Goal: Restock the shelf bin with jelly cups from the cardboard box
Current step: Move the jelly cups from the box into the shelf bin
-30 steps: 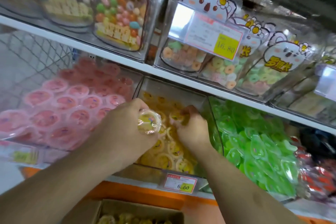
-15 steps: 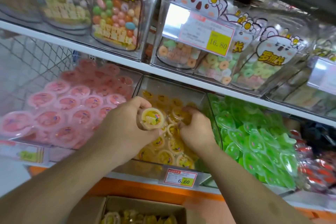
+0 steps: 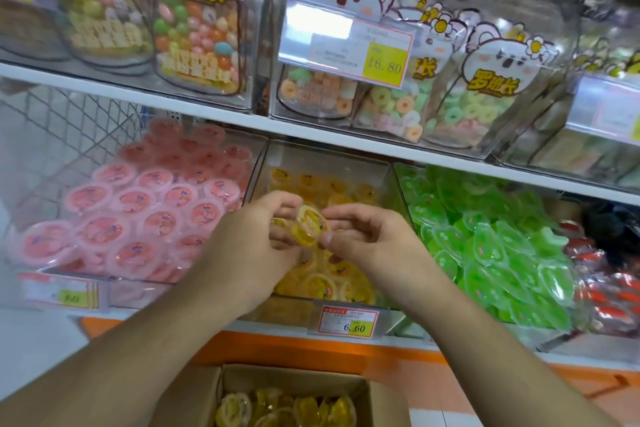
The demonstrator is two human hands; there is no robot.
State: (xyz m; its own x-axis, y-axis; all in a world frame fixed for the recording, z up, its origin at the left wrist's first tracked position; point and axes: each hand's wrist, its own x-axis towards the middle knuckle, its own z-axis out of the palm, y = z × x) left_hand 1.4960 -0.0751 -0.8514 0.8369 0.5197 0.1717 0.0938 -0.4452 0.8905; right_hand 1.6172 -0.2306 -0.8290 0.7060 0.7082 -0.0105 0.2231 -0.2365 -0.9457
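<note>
While the clear shelf bin (image 3: 388,184) sits half full at twelve o'clock and the cardboard box (image 3: 242,381) waits at six, both hands meet over it — left hand (image 3: 249,246) and right hand (image 3: 367,243) pinching one yellow jelly cup (image 3: 310,224). Best set it lid-up in a gap — not dropped.

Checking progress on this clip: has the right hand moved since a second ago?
Yes. The right hand has pulled back out of the yellow bin toward the left hand's jelly cup.
</note>
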